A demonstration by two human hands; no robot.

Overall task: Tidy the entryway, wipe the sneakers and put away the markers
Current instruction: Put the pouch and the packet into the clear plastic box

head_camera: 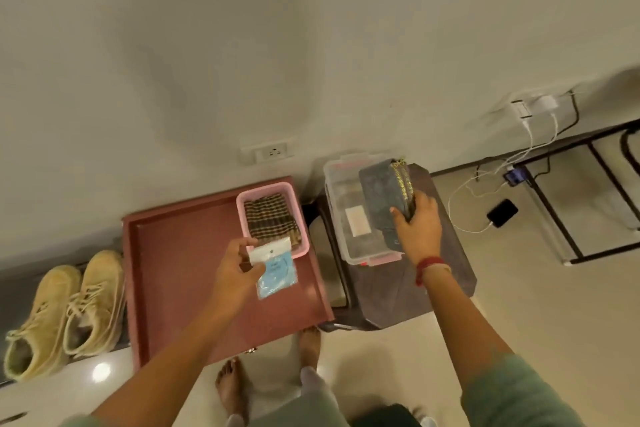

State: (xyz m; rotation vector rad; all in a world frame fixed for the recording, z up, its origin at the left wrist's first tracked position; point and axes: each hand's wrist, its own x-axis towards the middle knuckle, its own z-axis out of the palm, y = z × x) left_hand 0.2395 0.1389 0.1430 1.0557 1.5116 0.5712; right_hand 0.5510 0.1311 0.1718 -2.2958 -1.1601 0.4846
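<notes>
My left hand (232,269) pinches a small clear packet with a blue round item inside (275,272), held over the reddish tray-like drawer (180,274). My right hand (420,227) grips a grey zip pouch (384,191) with a gold zipper, held above a clear plastic box (341,208) with pink clips. That box rests on a dark stool (446,284). A pink basket (242,204) with a folded checked cloth (270,220) sits in the drawer's far right corner. A pair of cream sneakers (65,312) stands on the low ledge at the left.
A wall socket (268,151) is behind the drawer. At the right, chargers and cables (533,135) hang from an outlet to a phone (502,212) on the floor, beside a black metal frame (588,204). My bare feet (235,388) stand on the pale floor.
</notes>
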